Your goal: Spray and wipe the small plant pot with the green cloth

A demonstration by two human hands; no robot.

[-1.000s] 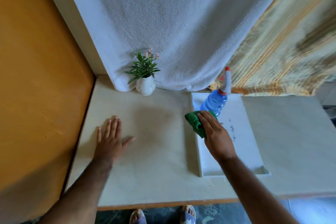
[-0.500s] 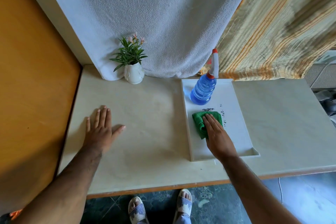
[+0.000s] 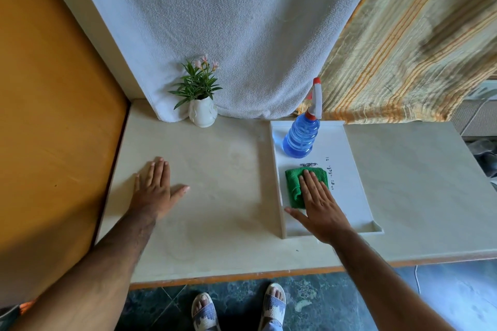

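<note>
- Head view: right hand (image 3: 320,204) lies flat, fingers spread, pressing on the green cloth (image 3: 295,185) in the tray (image 3: 357,169).
- Spray bottle (image 3: 301,140) stands just beyond the cloth.
- Small plant pot (image 3: 203,115) sits far-left of the cloth; the open, flat left hand (image 3: 156,191) is probably nearer.

Bare worktop (image 3: 215,183) lies open between both hands up to the plant pot (image 3: 203,115); the spray bottle (image 3: 302,137) stands well right.

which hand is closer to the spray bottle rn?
Right. The right hand lies flat on the green cloth, just in front of the spray bottle; left hand is far left.
</note>
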